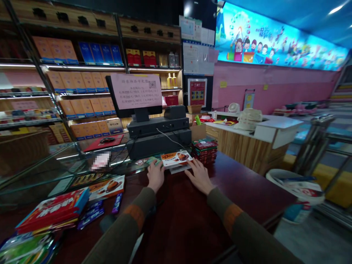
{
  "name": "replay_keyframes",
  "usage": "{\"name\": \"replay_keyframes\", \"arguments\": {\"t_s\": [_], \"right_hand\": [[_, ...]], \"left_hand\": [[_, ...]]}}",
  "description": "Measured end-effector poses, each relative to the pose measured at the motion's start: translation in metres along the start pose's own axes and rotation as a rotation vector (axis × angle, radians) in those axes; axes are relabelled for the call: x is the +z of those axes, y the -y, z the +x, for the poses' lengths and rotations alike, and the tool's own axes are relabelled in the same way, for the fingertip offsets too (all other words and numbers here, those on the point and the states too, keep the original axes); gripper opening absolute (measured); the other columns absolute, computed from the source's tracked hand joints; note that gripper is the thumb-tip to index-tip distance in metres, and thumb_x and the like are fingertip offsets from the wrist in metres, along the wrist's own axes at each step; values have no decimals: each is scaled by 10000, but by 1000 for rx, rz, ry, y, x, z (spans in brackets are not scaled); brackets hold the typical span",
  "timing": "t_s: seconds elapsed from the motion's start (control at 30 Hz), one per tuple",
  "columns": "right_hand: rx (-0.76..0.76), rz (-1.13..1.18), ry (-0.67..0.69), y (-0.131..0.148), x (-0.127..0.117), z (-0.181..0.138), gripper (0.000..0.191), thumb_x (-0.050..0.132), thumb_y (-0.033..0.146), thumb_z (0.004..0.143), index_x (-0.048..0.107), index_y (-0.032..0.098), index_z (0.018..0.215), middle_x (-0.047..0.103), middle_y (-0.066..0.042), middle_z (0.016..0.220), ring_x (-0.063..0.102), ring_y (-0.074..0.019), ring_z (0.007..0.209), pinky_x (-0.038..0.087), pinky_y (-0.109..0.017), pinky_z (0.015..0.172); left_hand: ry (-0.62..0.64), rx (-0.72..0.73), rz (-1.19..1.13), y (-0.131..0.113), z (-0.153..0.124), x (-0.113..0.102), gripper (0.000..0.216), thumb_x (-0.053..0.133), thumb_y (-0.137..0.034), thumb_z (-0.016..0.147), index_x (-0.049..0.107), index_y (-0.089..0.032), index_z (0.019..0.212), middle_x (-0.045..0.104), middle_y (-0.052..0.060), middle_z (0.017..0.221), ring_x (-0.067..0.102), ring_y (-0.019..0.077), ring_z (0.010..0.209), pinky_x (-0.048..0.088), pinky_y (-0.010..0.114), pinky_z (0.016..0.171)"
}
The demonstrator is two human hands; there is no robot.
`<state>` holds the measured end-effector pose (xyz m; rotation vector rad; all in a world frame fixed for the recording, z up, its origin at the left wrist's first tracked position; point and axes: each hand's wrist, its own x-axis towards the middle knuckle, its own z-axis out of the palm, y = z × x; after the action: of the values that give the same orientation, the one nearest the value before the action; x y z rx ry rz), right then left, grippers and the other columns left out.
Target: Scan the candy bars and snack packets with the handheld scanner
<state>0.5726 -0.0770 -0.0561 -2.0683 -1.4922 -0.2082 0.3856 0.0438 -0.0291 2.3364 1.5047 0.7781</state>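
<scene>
A white and orange Dove chocolate box (pixel 176 158) lies flat near the back of the dark red counter, on top of a flat item that shows only at its front edge. My left hand (pixel 156 175) is at the box's left end, fingers slightly bent and apart, the tips close to or touching it. At the right end rests my right hand (pixel 200 175), its fingers stretched and spread, with fingertips at the box's edge. Just beyond that hand stands a stack of dark red and green packets (pixel 205 150). Neither hand appears wrapped around anything.
A monitor (pixel 136 91) with a pink paper sign stands behind the box. To the left lie another Dove box (pixel 107 187), red snack packs (pixel 55 209) and purple-blue bars (pixel 91 213). A white bin (pixel 295 187) stands beyond the counter's right edge.
</scene>
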Motion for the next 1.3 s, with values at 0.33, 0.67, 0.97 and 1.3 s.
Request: {"name": "replay_keyframes", "arguments": {"t_s": [0.33, 0.67, 0.97, 1.3], "right_hand": [[43, -115, 60, -14, 8, -1, 548, 502, 471, 951, 498, 287, 1467, 433, -149, 1551, 421, -357, 1317, 392, -534, 1006], [-11, -209, 8, -9, 6, -2, 544, 515, 476, 947, 517, 273, 1451, 410, -140, 1570, 443, -369, 1286, 387, -514, 991], [-101, -231, -58, -10, 6, -5, 529, 528, 429, 946, 524, 238, 1439, 437, -143, 1554, 382, -360, 1386, 345, -524, 1055], [-160, -272, -102, -13, 7, -4, 512, 541, 426, 950, 555, 208, 1413, 502, -170, 1499, 228, -375, 1503, 49, -666, 1184]], "left_hand": [[77, -50, -18, -4, 0, 32, 394, 447, -330, 966, 614, -326, 1322, 429, 119, 1497, 443, 339, 1323, 457, 500, 1002], [104, -55, 16, -3, 1, 38, 430, 420, -342, 970, 583, -288, 1364, 418, 162, 1490, 444, 366, 1306, 446, 526, 989], [90, -52, 46, -7, -2, 37, 425, 413, -341, 974, 578, -290, 1362, 426, 161, 1479, 441, 358, 1316, 445, 514, 992], [101, -62, 49, -11, -2, 33, 426, 420, -347, 979, 584, -289, 1368, 422, 167, 1483, 431, 359, 1333, 437, 526, 1012]]}}
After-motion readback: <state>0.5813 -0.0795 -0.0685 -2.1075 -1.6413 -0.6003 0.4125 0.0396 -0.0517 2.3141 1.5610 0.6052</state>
